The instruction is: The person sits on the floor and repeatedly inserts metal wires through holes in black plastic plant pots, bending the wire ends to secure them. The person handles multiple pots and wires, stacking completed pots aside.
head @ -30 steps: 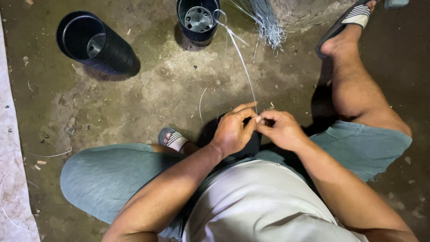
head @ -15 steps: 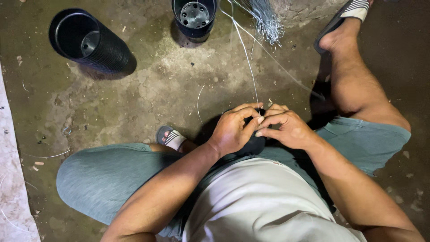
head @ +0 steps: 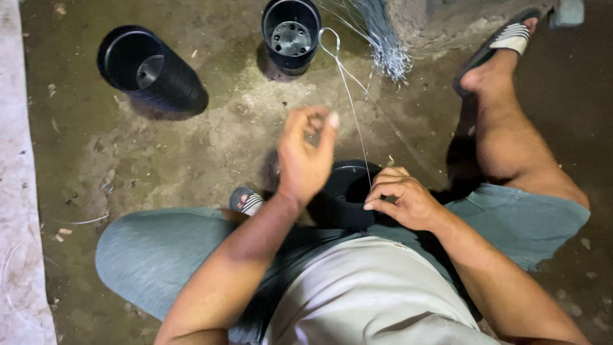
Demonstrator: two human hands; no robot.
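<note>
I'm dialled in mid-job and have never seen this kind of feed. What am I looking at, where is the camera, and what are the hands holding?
There is no machine here: the single view comes from a camera worn on a person's head, looking down at their own lap and two bare hands as they sit on a rough concrete floor.

The right hand pinches a thin wire at the rim of a black pot resting between the legs; the wire runs up to a loop at its far end. The left hand is raised above the pot, fingers curled; whether it grips anything is unclear.

On the floor lie a stack of black pots on its side, an upright black pot and a bundle of wires.
</note>
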